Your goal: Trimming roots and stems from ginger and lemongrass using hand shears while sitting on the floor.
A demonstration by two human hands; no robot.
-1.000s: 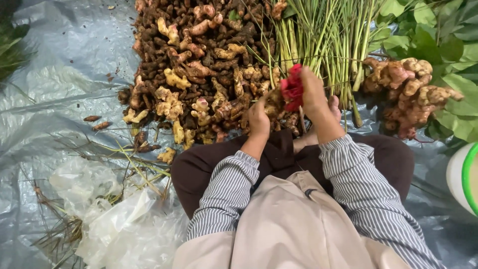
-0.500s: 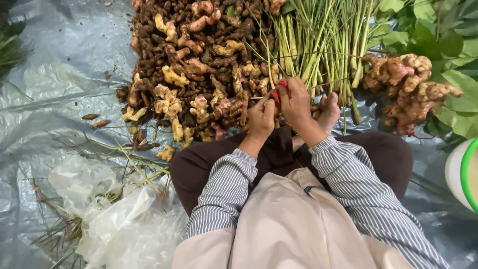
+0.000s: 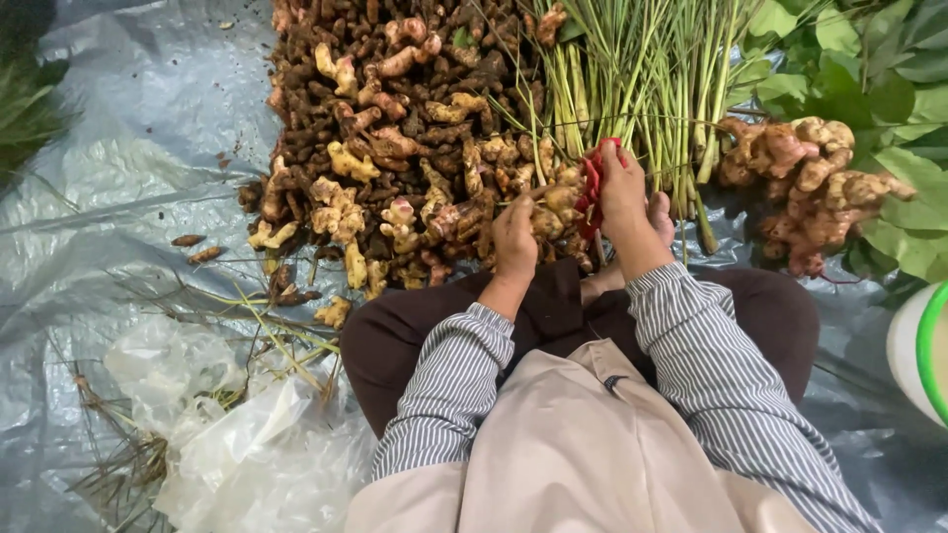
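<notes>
A heap of roots point(image 3: 395, 148) lies on the plastic sheet point(image 3: 128, 197), with a bundle of stalks point(image 3: 642, 79) to its right. Ginger point(image 3: 810, 178) sits right of the stalks, and crumpled bags point(image 3: 227, 444) lie nearer, to the left.

I count two hands, left hand point(image 3: 515, 237) and right hand point(image 3: 624, 192), one red tool point(image 3: 592, 183), one brown root heap point(image 3: 395, 148), one ginger clump point(image 3: 805, 183), one stalk bundle point(image 3: 642, 69), one white bucket point(image 3: 918, 345), two stray roots point(image 3: 196, 247).

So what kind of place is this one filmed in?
Probably a market stall or produce-sorting spot on the ground: a grey plastic sheet serves as the floor, with a heap of brown rhizomes, bundled green stalks and leafy greens piled on it.
</notes>
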